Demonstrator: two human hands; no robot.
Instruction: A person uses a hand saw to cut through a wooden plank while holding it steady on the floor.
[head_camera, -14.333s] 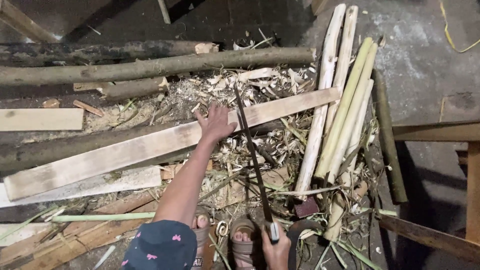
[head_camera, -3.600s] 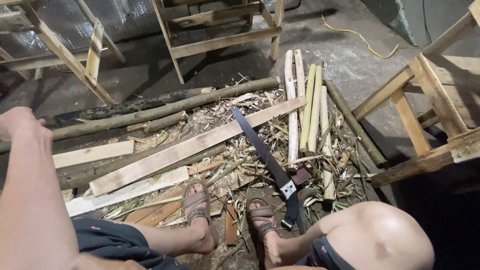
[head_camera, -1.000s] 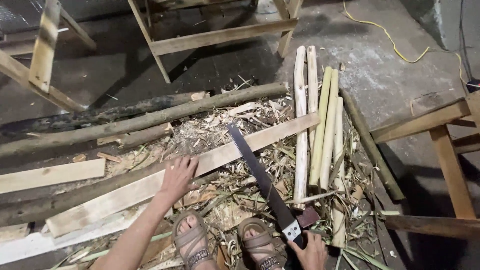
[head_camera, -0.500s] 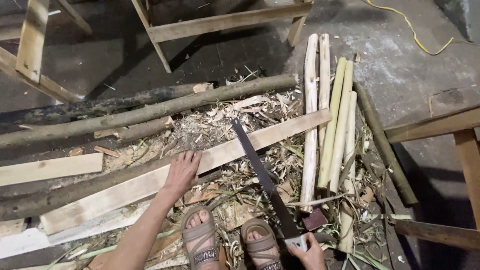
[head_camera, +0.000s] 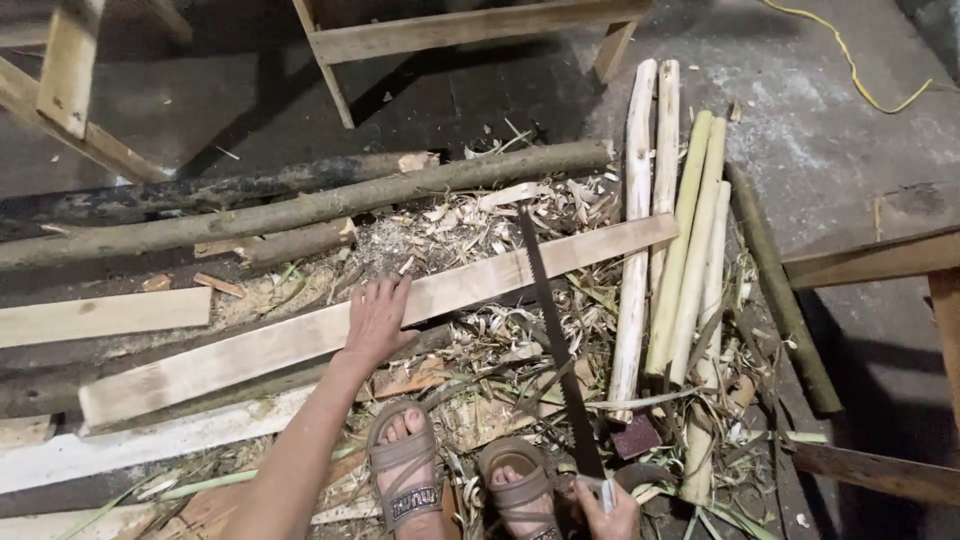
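While I watch from the head cam, L hand (head_camera: 378, 318) lies flat, fingers spread, pressing on the long pale plank (head_camera: 370, 322) that runs diagonally from lower left to right of centre; I judge that's to pin it so it won't shift under the blade. R hand (head_camera: 606, 508), bottom edge of frame, is wrapped round the saw handle. The handsaw (head_camera: 553, 340) blade runs up from there & crosses the plank just below centre-top, edge on the wood. Both sandalled feet (head_camera: 460, 482) sit bottom centre w/ shavings around. Peeled poles (head_camera: 672, 260) lie bundled upright at right of frame, clear of the cut. Dark logs (head_camera: 300, 205) lie across upper left, behind the plank.
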